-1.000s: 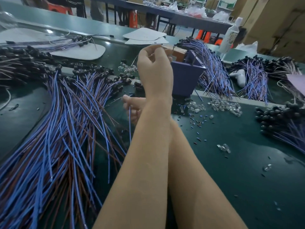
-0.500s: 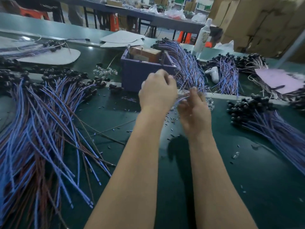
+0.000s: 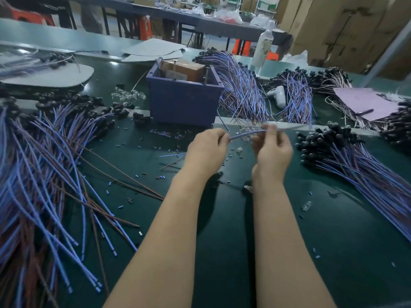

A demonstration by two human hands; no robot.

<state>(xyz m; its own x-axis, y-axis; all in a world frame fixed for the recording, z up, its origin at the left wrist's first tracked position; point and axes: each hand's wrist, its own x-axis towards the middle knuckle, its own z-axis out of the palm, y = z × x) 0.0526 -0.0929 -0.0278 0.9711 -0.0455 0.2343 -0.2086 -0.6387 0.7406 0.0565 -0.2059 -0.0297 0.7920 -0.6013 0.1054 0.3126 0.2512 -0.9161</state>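
A thin blue wire (image 3: 246, 133) runs between my two hands above the dark green table (image 3: 222, 230). My left hand (image 3: 206, 150) pinches its left end with curled fingers. Holding the right end between thumb and fingertips is my right hand (image 3: 272, 147). The wire bows slightly upward between them and trails to the right past my right hand. A small clear LED (image 3: 239, 150) lies on the table just below the wire.
A big fan of blue and brown wires (image 3: 44, 174) covers the left. More wired bundles with black caps (image 3: 347, 152) lie at the right. A purple bin (image 3: 183, 96) stands behind my hands, with further wire bundles (image 3: 242, 90) beside it. Small sleeve bits and clear LEDs are scattered around.
My arms were crossed with the left hand raised; they uncrossed and came together in front of the bin. The hands have now drawn apart, with the wire stretched between them.
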